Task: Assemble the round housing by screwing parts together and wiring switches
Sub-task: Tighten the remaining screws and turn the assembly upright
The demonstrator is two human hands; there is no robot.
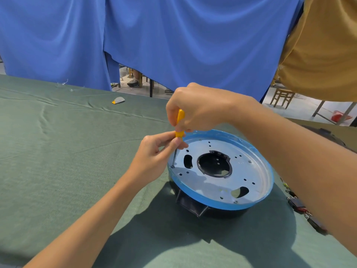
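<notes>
a: where's the round black housing with the blue-rimmed metal plate?
b: on the green cloth table.
a: and the hands?
b: right hand grips the yellow-handled screwdriver, its tip on a rim screw; left hand pinches the handle's lower end.

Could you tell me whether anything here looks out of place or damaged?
Nothing looks damaged. One stray grey-and-orange scrap lies alone on the green cloth, well away from the round housing, and its blue rim film looks wrinkled at the far side.
</notes>
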